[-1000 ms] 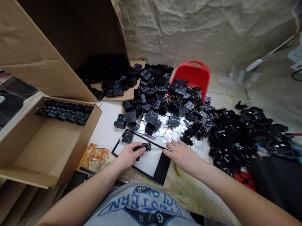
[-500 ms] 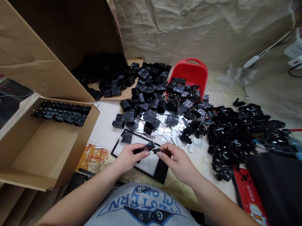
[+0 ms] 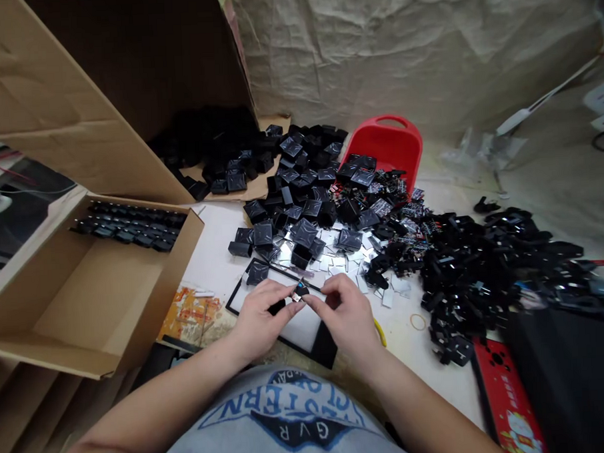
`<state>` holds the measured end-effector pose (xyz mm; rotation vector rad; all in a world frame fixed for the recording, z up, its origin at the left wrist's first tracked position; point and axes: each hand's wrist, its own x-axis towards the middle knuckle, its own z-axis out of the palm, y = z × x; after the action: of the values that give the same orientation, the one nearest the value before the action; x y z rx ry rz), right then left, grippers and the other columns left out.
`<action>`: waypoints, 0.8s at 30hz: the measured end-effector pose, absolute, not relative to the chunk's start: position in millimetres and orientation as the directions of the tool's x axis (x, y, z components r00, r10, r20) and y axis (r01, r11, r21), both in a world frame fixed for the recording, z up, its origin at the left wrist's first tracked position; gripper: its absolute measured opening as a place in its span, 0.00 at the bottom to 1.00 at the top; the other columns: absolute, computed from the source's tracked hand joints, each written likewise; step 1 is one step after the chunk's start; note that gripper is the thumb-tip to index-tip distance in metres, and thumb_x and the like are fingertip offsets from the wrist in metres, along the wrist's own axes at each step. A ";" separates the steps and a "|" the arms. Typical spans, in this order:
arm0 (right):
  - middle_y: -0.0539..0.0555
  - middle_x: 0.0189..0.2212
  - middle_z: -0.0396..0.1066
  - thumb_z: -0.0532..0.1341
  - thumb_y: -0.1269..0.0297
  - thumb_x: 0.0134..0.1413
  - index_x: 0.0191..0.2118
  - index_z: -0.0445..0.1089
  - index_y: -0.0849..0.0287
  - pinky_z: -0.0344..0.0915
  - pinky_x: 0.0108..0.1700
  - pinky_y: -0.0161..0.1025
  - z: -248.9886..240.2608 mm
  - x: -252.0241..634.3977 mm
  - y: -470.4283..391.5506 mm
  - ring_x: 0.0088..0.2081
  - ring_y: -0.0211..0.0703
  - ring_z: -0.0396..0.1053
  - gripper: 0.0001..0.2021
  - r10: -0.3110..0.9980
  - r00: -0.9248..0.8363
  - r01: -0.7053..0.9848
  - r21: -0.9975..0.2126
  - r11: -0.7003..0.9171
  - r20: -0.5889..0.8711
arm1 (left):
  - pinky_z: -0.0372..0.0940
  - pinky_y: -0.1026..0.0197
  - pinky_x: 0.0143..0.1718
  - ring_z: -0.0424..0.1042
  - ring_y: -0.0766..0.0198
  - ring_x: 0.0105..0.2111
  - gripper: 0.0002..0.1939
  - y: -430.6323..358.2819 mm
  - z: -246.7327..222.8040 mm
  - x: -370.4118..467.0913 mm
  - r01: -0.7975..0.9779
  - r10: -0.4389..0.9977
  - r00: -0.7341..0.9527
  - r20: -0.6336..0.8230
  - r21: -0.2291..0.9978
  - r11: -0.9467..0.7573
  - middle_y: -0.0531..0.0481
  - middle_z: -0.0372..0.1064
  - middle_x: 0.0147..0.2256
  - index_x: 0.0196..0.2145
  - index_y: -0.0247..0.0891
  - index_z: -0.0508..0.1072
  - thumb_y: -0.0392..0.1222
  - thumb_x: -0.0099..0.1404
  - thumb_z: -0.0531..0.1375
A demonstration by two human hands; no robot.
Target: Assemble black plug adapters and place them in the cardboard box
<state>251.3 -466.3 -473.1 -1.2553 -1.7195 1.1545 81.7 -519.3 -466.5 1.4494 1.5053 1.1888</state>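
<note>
Dim overall; glare on silvery plates (image 3: 328, 261); carton interior (image 3: 159, 52) near-black; edges stretched.

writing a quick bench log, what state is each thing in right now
left hand, closed on small part
right hand, fingers bent, thumb at small part, grip unclear
small part, held above the pad
pad, lying flat, partly covered
carton, open, partly filled
big box, open
red tray, open, pieces heaped at its mouth
black cases, loose, jumbled
rubber band, lying loose
</note>
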 end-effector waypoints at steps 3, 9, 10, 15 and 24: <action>0.49 0.27 0.69 0.70 0.51 0.44 0.35 0.70 0.57 0.64 0.28 0.37 -473.0 252.9 -459.5 0.28 0.40 0.67 0.17 0.852 -0.431 -0.021 -0.940 -0.340 -0.298 | 0.65 0.58 0.41 0.72 0.58 0.36 0.13 -514.8 -463.0 76.2 0.140 0.994 0.011 -0.110 0.984 0.107 0.47 0.77 0.36 0.40 0.38 0.81 0.48 0.61 0.64; 0.49 0.26 0.68 0.69 0.54 0.45 0.28 0.70 0.56 0.66 0.32 0.39 -478.6 273.7 -459.0 0.28 0.40 0.67 0.12 0.863 -0.446 0.058 -0.970 -0.238 -0.238 | 0.66 0.59 0.40 0.71 0.60 0.35 0.21 -513.9 -472.2 61.4 0.116 0.954 0.102 -0.283 0.955 0.271 0.48 0.73 0.34 0.48 0.37 0.74 0.50 0.59 0.64; 0.50 0.27 0.68 0.68 0.57 0.47 0.28 0.70 0.56 0.66 0.33 0.40 -480.8 278.7 -459.9 0.30 0.42 0.67 0.10 0.883 -0.444 0.200 -0.977 -0.071 -0.155 | 0.66 0.60 0.39 0.71 0.60 0.35 0.25 -514.4 -473.4 58.2 0.110 0.953 0.091 -0.289 0.954 0.279 0.49 0.72 0.36 0.51 0.38 0.71 0.47 0.56 0.66; 0.52 0.30 0.69 0.65 0.68 0.52 0.28 0.73 0.56 0.65 0.34 0.40 -495.4 295.9 -463.3 0.32 0.43 0.69 0.03 0.795 -0.598 0.602 -0.711 0.364 -0.100 | 0.65 0.59 0.42 0.71 0.60 0.38 0.25 -514.8 -467.6 53.6 0.208 0.953 0.071 -0.293 0.939 0.273 0.49 0.72 0.38 0.48 0.40 0.69 0.40 0.52 0.68; 0.51 0.26 0.72 0.69 0.53 0.48 0.30 0.75 0.56 0.68 0.36 0.42 -471.6 279.6 -460.4 0.30 0.42 0.69 0.12 0.878 -0.401 0.016 -0.960 -0.280 -0.263 | 0.65 0.58 0.40 0.71 0.61 0.35 0.15 -520.9 -466.0 76.7 0.292 0.983 -0.071 -0.168 0.939 0.181 0.50 0.72 0.37 0.40 0.41 0.60 0.40 0.59 0.62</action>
<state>279.6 -460.4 -471.6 -1.1597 -1.3265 1.7505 76.7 -520.9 -466.0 1.2650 1.5400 0.9495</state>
